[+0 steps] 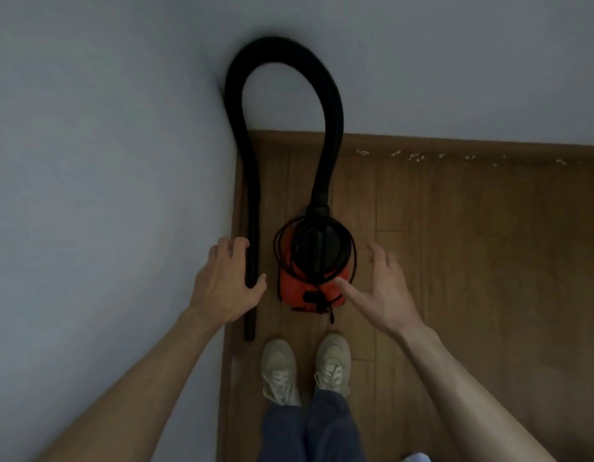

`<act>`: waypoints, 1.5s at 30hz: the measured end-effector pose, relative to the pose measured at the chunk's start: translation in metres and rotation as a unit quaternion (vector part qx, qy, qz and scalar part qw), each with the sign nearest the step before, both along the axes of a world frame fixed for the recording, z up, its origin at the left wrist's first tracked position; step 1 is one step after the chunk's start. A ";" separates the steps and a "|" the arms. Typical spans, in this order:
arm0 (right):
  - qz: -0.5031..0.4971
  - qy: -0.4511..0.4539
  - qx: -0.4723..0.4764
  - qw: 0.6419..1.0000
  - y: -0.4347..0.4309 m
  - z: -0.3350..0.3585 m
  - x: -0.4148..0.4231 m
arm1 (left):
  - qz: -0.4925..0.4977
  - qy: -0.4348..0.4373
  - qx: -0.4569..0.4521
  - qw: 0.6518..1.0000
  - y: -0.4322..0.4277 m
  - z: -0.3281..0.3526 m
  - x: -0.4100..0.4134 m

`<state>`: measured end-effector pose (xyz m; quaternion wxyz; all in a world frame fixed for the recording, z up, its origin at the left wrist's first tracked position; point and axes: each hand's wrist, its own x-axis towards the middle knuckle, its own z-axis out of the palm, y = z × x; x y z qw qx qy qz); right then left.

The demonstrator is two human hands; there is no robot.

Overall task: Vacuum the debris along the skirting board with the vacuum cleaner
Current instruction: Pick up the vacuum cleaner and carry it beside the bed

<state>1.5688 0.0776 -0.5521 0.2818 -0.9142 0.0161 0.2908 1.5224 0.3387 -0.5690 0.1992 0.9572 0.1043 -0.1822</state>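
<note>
A small orange and black vacuum cleaner (297, 290) stands on the wooden floor in the corner, with a black cord wound round its top. Its thick black hose (332, 105) loops up the wall and comes down as a straight tube (252, 228) by the left wall. My left hand (223, 285) cups that tube, fingers to its left and thumb to its right, without closing round it. Just right of the vacuum, my right hand (384, 288) hovers with fingers spread and its thumb over the orange body. White debris (415, 157) lies scattered along the brown skirting board (472, 143).
Grey walls meet in a corner at the left (105, 161) and ahead. My two feet in beige shoes (305, 368) stand just behind the vacuum. Wooden floor (489, 278) stretches off to the right.
</note>
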 end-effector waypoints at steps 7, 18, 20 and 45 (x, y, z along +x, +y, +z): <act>-0.062 0.030 -0.023 0.997 0.020 -0.087 0.017 | 0.039 0.030 -0.024 0.998 -0.007 -0.096 0.002; -0.113 0.002 0.046 0.992 0.036 -0.185 0.041 | 0.128 0.130 -0.069 0.981 0.005 -0.220 0.005; -0.112 -0.008 0.041 0.993 0.035 -0.190 0.042 | 0.138 0.141 -0.078 0.977 0.008 -0.237 0.005; -0.204 -0.057 0.061 0.975 0.067 -0.182 0.035 | 0.273 0.171 -0.147 0.935 0.009 -0.347 0.011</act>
